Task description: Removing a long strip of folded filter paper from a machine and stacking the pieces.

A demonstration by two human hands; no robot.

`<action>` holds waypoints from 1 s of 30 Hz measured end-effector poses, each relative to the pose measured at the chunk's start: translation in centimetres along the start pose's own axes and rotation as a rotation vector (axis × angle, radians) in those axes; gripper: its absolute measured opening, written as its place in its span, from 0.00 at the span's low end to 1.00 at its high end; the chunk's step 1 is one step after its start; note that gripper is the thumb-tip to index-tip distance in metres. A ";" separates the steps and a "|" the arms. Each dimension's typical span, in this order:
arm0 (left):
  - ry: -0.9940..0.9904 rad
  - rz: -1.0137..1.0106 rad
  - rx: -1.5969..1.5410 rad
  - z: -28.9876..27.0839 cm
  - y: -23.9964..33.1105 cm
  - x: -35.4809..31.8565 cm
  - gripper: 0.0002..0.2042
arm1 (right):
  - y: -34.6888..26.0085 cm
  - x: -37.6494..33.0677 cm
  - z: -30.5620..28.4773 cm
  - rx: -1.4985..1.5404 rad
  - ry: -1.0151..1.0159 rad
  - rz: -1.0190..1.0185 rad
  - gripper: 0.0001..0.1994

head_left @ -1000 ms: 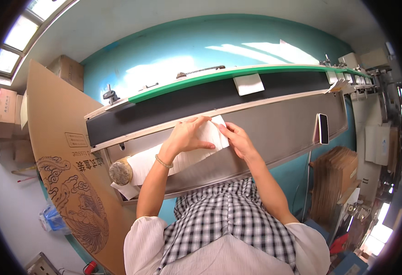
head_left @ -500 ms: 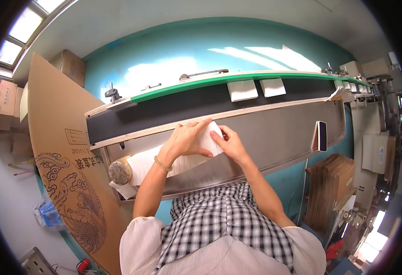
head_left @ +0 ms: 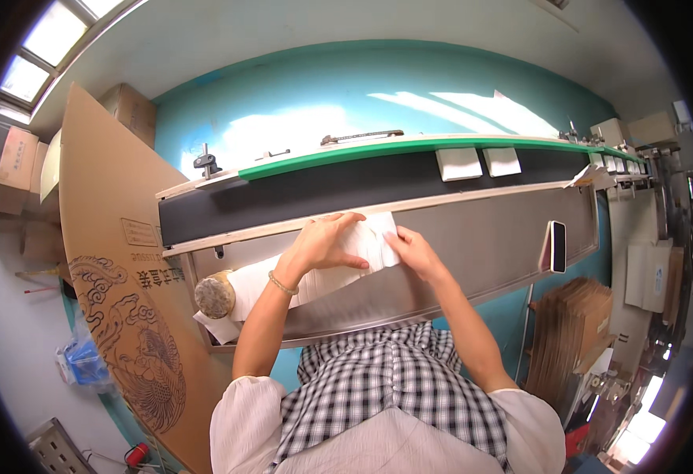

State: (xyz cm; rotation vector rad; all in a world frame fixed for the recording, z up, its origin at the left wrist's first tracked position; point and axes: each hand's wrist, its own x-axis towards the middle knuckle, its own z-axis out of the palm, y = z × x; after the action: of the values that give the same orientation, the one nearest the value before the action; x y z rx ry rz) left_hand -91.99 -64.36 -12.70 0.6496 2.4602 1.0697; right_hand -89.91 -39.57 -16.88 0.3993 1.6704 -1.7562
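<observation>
A long row of white folded tissues [head_left: 263, 276] lies in a grey metal trough [head_left: 480, 225]. A round, mottled stone-like weight [head_left: 214, 295] stands against its left end, with a loose white tissue piece [head_left: 217, 326] below it. My left hand [head_left: 323, 243] straddles the row near its right end, thumb on the near side and fingers on the far side, gripping it. My right hand [head_left: 416, 251] pinches the end tissue stack [head_left: 383, 237], which looks slightly parted from the row. Some of the right fingers are hidden behind that stack.
Beyond the trough runs a black conveyor belt [head_left: 299, 189] under a green rail [head_left: 323, 160], carrying two white tissue stacks [head_left: 458, 164]. A phone [head_left: 557, 246] rests at the trough's right. Large cardboard [head_left: 109, 237] stands left; flat brown cartons [head_left: 571, 324] are stacked right.
My right hand has shifted slightly right with the end stack, and a gap shows between it and the row. The two stacks on the belt have moved right. My left hand keeps its place.
</observation>
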 end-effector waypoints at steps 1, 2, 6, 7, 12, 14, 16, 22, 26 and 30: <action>0.002 -0.002 0.003 0.0 0.0 -0.1 0.43 | 0.5 -0.4 -0.3 -0.115 0.010 -0.133 0.16; 0.013 0.001 -0.006 0.1 -0.1 -0.1 0.42 | 0.9 -0.4 -0.4 -0.228 0.022 -0.266 0.14; 0.001 -0.071 0.002 -0.4 0.8 -0.1 0.40 | -1.6 3.6 -1.6 0.321 0.182 -0.225 0.19; -0.019 -0.093 0.008 -0.4 0.7 -0.1 0.42 | -1.1 4.3 -1.1 0.213 0.251 -0.196 0.22; 0.049 -0.002 0.123 0.2 0.3 -1.3 0.48 | 0.5 -0.5 3.8 -0.170 0.092 -0.361 0.20; 0.091 -0.003 0.141 0.1 0.6 -1.4 0.48 | 0.2 -0.1 3.5 0.141 0.040 -0.181 0.19; 0.135 0.016 0.131 0.5 0.3 -1.6 0.43 | -0.1 -0.8 3.1 0.204 0.029 -0.095 0.18; 0.164 -0.052 0.015 0.4 0.2 -2.0 0.31 | -0.1 -0.4 1.3 -0.111 -0.045 -0.148 0.15; 0.199 0.005 0.032 0.7 0.0 -2.0 0.32 | -0.3 4.2 -0.2 0.173 0.232 -0.259 0.11; 0.175 0.017 -0.011 0.7 -0.6 -1.7 0.37 | 3.6 3.1 2.6 -0.090 0.161 -0.546 0.18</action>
State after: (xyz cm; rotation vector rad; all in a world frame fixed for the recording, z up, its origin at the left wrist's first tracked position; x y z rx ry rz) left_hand -90.42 -65.25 -13.36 0.5977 2.5989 1.1918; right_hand -89.24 -42.73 -21.21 0.0378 2.1083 -2.0593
